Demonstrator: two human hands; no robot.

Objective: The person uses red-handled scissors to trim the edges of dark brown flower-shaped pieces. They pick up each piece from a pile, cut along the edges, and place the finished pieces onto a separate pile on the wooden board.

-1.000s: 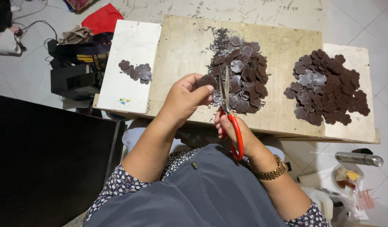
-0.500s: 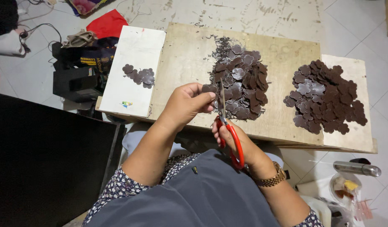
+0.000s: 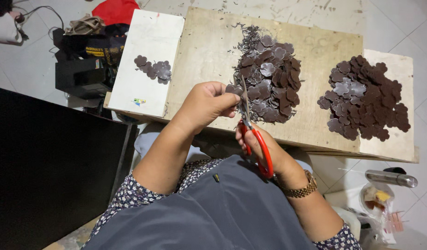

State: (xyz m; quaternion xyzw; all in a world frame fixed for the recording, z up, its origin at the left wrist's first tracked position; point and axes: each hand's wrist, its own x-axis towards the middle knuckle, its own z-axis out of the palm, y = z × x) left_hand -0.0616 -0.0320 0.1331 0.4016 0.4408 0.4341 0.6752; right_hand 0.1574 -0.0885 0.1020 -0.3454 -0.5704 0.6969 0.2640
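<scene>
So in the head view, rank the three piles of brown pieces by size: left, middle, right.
1. Right pile and middle pile: look alike in spread, so no firm order between them.
2. Left pile: clearly smallest, just a few pieces on the white board.

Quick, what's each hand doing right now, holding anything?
Left hand: closed, pinching a small brown piece at the scissor blades.
Right hand: closed around the red scissors.

hands with red-handled scissors and dark flower-shaped piece
</scene>
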